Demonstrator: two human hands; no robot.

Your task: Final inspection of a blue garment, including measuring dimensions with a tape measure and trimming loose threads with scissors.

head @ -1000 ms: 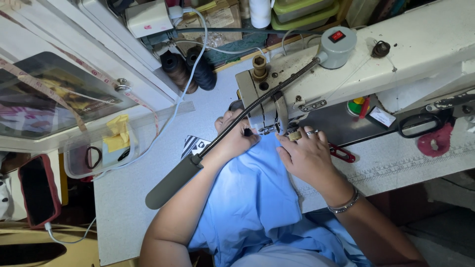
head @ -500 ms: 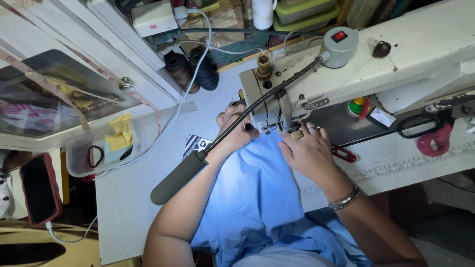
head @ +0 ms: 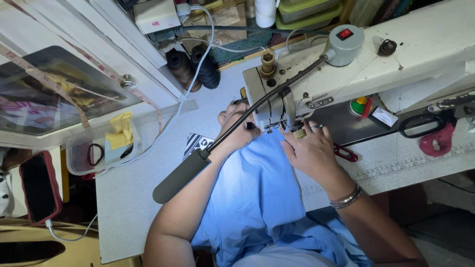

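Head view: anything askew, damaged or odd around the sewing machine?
Nothing stands out. Both hands, left hand and right hand, rest on the blue fabric at the sewing machine head. The gooseneck lamp crosses over the left forearm, and the scissors lie flat beside the machine.
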